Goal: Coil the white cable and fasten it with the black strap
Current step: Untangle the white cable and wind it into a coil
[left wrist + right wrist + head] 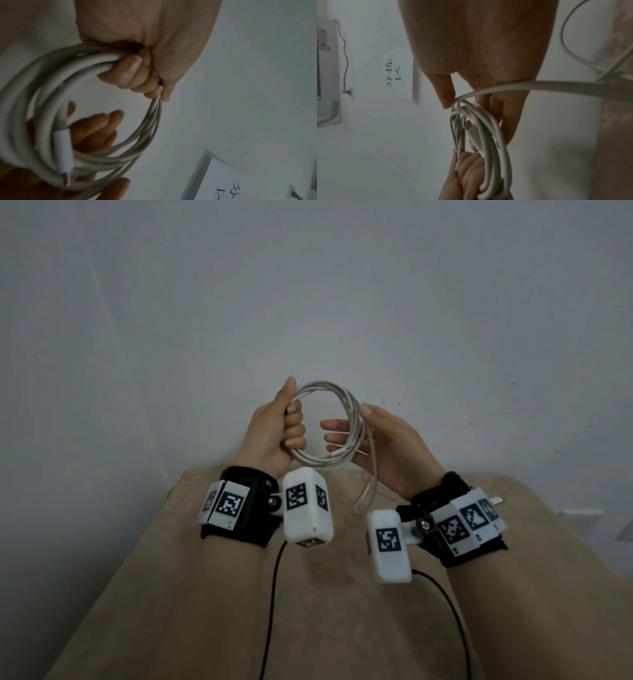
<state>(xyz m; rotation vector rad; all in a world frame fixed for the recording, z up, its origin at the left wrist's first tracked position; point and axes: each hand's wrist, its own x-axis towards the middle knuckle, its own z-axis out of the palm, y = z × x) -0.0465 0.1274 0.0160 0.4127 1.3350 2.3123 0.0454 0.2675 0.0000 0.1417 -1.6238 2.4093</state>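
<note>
The white cable (322,386) is wound into a round coil of several loops, held up in front of the wall above the table's far edge. My left hand (291,419) grips the coil's left side, fingers (135,75) curled round the strands. My right hand (346,421) is at the coil's right side, its fingers straight through the ring and its thumb touching the top strands. A white connector (62,151) lies along the loops near the right palm. One loose strand (556,86) crosses the right palm, and the tail (363,494) hangs toward the table. No black strap is in view.
A tan table (342,628) lies below my forearms against a grey-white wall. Black camera leads (274,594) trail from both wrists. A small white and metal object (496,501) lies on the table behind my right wrist. A paper sign (399,75) hangs on the wall.
</note>
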